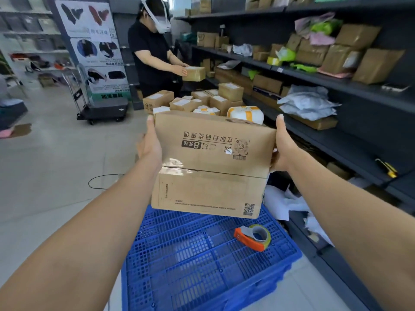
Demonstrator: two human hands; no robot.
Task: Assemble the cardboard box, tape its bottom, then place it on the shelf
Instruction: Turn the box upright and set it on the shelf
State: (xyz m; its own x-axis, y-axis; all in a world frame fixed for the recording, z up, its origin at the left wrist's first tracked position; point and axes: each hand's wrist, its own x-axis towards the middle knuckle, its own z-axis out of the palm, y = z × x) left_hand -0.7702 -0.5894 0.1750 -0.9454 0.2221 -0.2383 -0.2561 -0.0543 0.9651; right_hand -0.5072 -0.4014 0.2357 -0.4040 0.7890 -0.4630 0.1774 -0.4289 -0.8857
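I hold a brown cardboard box in the air in front of me, above a blue plastic crate. The box is folded into shape, and clear tape runs along the seam between its two closed flaps, which face me. My left hand grips its left side and my right hand grips its right side, thumbs up along the edges. A tape dispenser with an orange handle lies on the crate, below and right of the box. The dark metal shelf runs along the right.
Another person stands ahead at the shelf holding a small box. A pile of parcels sits on the floor beyond my box. The shelves hold many parcels and bags. A flat trolley stands at left on the open floor.
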